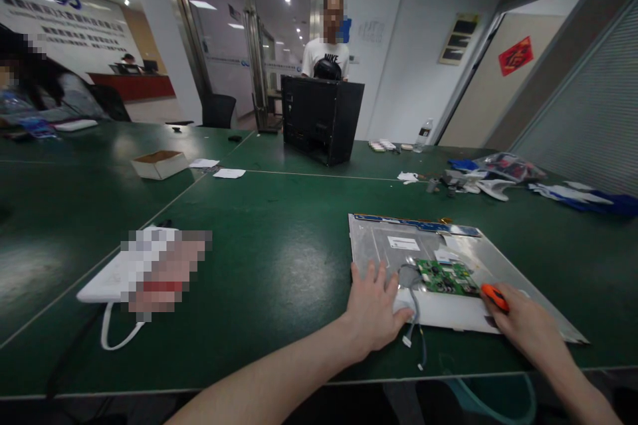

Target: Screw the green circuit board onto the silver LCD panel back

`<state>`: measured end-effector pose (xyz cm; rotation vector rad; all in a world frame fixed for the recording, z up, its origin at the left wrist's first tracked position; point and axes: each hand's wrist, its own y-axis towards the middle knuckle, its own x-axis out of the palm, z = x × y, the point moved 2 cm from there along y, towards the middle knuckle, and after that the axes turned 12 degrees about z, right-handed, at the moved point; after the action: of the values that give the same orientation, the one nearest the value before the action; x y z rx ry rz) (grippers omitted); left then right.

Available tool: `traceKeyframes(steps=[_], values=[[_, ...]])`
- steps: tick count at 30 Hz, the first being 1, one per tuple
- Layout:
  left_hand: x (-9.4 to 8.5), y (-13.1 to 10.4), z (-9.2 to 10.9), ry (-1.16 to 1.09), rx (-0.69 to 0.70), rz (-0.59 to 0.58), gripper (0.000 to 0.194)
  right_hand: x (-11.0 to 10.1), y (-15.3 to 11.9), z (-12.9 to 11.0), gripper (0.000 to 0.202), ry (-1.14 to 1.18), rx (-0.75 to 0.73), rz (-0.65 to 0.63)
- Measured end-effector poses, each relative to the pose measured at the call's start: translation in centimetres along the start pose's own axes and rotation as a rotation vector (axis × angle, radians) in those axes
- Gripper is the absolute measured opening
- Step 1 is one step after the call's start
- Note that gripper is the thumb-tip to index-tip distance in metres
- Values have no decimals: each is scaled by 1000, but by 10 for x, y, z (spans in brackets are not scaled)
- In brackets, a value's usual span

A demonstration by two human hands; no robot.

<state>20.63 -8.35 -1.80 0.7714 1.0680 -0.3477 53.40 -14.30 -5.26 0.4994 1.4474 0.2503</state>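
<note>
A flat display panel (pixel 383 259) lies back side up on the green table in front of me. A green circuit board (pixel 446 277) sits on its lower middle, and grey cables (pixel 416 319) with white plugs hang off the near edge. My left hand (pixel 371 305) rests on the panel's left near corner with fingers spread, beside the cables. At the board's right end, my right hand (pixel 526 319) is closed around an orange-handled tool (pixel 495 297). The tool's working end is hidden, so its exact kind cannot be made out.
A black box-shaped casing (pixel 319 119) stands at the far side, with a person (pixel 326 56) behind it. White open box (pixel 159 165), white device with cable (pixel 109 279) lie left. Bottle (pixel 423 135), gloves and plastic bag (pixel 508 166) lie right. A teal bin (pixel 498 398) is below the near edge.
</note>
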Motion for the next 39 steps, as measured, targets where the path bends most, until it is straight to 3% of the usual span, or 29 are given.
traceKeyframes(steps=[8,15,18,22,26,28,39], values=[[-2,-1,0,-18,3,-7,74,3,4,16,33,60,67,-32],[5,5,4,-26,-4,4,75,13,26,36,33,-26,149,-15],[14,12,11,-30,-18,17,74,11,43,30,40,-31,131,7],[27,26,24,-48,-14,24,70,5,71,5,36,18,81,73],[35,39,34,-83,10,46,71,11,96,-30,41,71,-44,-47],[36,45,36,-99,27,51,71,17,104,-38,44,31,-31,-96],[40,65,36,-157,94,12,67,35,116,-19,38,41,-38,-106]])
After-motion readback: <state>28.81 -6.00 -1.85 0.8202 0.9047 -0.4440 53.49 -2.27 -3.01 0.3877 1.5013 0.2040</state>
